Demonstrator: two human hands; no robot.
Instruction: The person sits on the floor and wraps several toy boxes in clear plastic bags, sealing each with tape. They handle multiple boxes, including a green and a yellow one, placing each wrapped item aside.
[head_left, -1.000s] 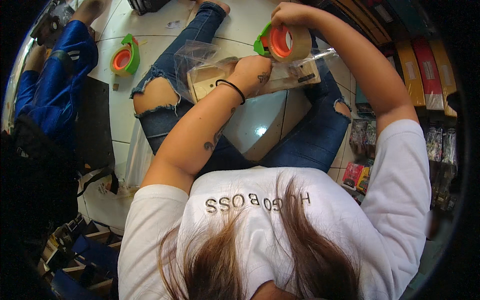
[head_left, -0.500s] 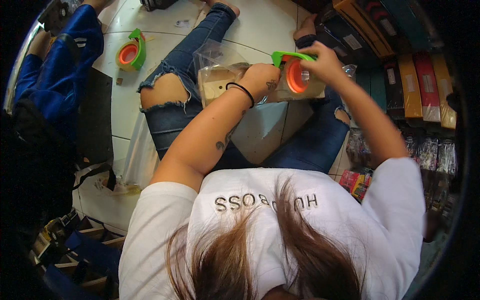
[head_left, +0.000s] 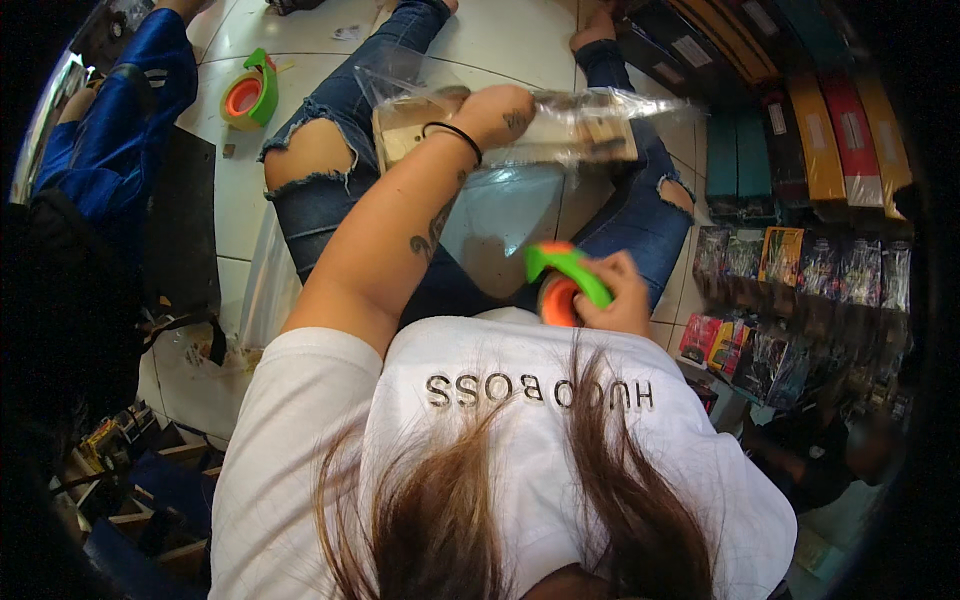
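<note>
A long pale wooden-looking piece (head_left: 405, 130), wrapped in clear plastic film (head_left: 400, 75), lies across between my knees. My left hand (head_left: 492, 115) is closed over its upper middle; the fingertips are hidden behind the hand. Close to my body, well below that piece, my right hand (head_left: 620, 300) grips a green tape dispenser (head_left: 568, 268) with an orange-cored roll of tape. The right hand is slightly blurred. Loose film sticks out past the piece's right end.
A second green tape dispenser (head_left: 252, 95) rests on the tiled floor (head_left: 235, 190) at the far left. Beside it sits another person's leg in blue (head_left: 125, 115). Upright boxes (head_left: 815, 140) and wrapped packets (head_left: 860, 270) line the right side. Another person (head_left: 815, 450) shows at lower right.
My right hand has carried the tape dispenser from over the wrapped piece's right end back toward my body. My left hand stays on the piece, which now shows more of its right end.
</note>
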